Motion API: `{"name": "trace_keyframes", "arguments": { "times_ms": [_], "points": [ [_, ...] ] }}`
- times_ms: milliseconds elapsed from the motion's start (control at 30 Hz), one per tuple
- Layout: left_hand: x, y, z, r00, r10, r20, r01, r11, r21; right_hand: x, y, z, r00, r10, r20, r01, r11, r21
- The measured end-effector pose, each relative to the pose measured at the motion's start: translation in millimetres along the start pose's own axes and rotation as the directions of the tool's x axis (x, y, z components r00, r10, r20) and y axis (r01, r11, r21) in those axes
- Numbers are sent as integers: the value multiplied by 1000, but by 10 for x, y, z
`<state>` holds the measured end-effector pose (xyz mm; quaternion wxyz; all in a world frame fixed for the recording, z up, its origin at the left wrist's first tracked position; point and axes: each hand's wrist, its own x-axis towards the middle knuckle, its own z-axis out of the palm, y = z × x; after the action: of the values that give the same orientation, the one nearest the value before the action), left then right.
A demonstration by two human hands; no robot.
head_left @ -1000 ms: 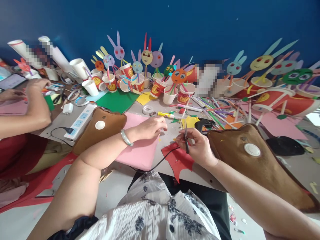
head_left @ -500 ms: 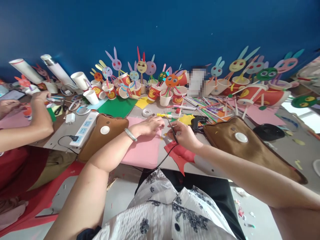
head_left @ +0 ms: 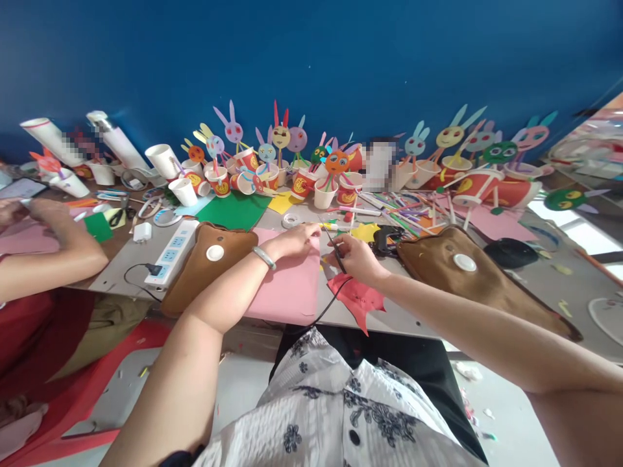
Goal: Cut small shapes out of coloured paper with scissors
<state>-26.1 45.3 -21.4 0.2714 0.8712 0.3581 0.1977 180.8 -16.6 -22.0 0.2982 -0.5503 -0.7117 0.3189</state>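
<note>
My right hand (head_left: 357,257) is wrapped round a pair of dark scissors (head_left: 333,241), whose thin blade points up and left toward my other hand. My left hand (head_left: 298,240), a bangle on its wrist, is closed with the fingertips together; whatever they pinch is too small or hidden to make out. Beneath my left hand lies a pink paper sheet (head_left: 292,285). A red paper offcut (head_left: 359,299) with a ragged edge rests by the table's front edge, below my right hand. Just beyond the hands are a yellow marker (head_left: 337,227) and a yellow paper scrap (head_left: 365,232).
Brown hot-water bags (head_left: 207,275) (head_left: 438,263) lie on both sides, with a white power strip (head_left: 172,254) at the left. Paper cups (head_left: 325,193) with rabbit figures line the blue wall. Scattered pens (head_left: 403,211) lie right. A co-worker's arm (head_left: 63,256) reaches in at left.
The view has shifted slightly. My hands stay close together, the scissors still in my right hand. The co-worker's hand at left has drawn back to the left.
</note>
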Motion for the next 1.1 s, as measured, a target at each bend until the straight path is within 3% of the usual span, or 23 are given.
{"name": "trace_keyframes", "arguments": {
  "times_ms": [100,433,700,733,833,900,1100],
  "points": [
    [27,-54,-96,996,-80,36,84,988,-127,29,-3,48,1000,-7,-4,7,1000,-3],
    [-56,-65,-428,967,-136,217,199,932,-302,70,-7,164,999,-30,-28,27,996,-83],
    [-93,-57,-518,953,-162,256,244,911,-333,-90,-92,-38,986,-165,10,165,975,-148],
    [-89,-60,-524,951,-163,261,248,910,-334,-153,-114,-83,976,-214,46,218,963,-160],
    [-83,-59,-540,945,-165,284,261,903,-342,-358,-152,-203,854,-463,237,516,814,-269],
    [-83,-54,-545,942,-167,292,268,897,-351,-472,-148,-254,796,-500,341,596,748,-293],
    [-95,-40,-543,939,-175,297,283,883,-374,-532,-127,-288,767,-437,469,631,643,-434]
  ]
}}
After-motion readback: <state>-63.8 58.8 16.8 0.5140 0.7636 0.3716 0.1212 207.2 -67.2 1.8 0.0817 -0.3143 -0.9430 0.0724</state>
